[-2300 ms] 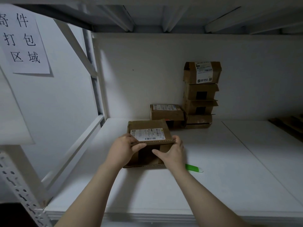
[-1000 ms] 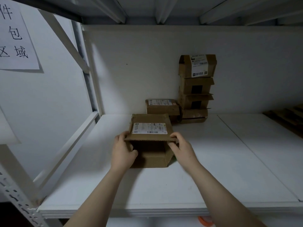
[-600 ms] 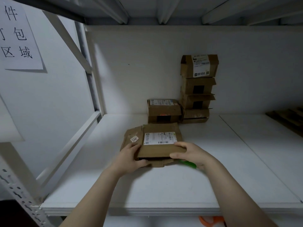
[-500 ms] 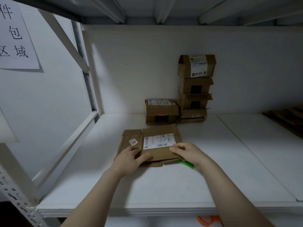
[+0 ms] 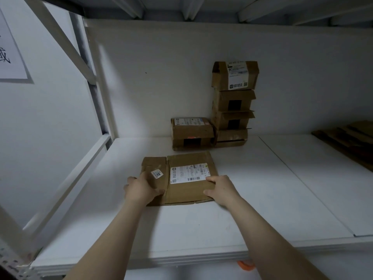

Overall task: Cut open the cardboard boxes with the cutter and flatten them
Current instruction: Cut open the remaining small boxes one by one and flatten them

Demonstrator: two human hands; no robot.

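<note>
Flattened since a second ago, when it stood open between the hands, the cardboard box (image 5: 187, 193) now lies collapsed on the white shelf (image 5: 201, 229) at the centre of the frame. Half a second ago its near edge was a little raised; it now lies flat. The green cutter that showed beside the right hand then is out of sight.

The left hand (image 5: 141, 190) rests palm down on the box's left panel, fingers straight toward the left edge and thumb reaching right to the fold. The right hand (image 5: 223, 190) presses on the lower right corner, forefinger stretched along the cardboard and thumb below it. Both hands lie spread on the box with nothing gripped, and both bare forearms run up from the bottom of the frame.

Between the hands, a white shipping label (image 5: 188, 174) with a barcode covers the right panel; its print is too small to read. On the left panel, a small white sticker (image 5: 157, 174) reads "202".

Beyond it, against the back wall, a single closed box (image 5: 192, 131) carries a label on top and an orange mark on its front. Touching it on the right, a stack of four boxes (image 5: 232, 102) rises, the top one bearing a label with a QR code (image 5: 237, 74).

At right centre lies a pile of flat cardboard (image 5: 349, 138). In the upper left, a paper sign (image 5: 10, 47) shows part of one black Chinese character, cut by the frame edge. An orange object (image 5: 245, 265) peeks out below the shelf's front edge.
</note>
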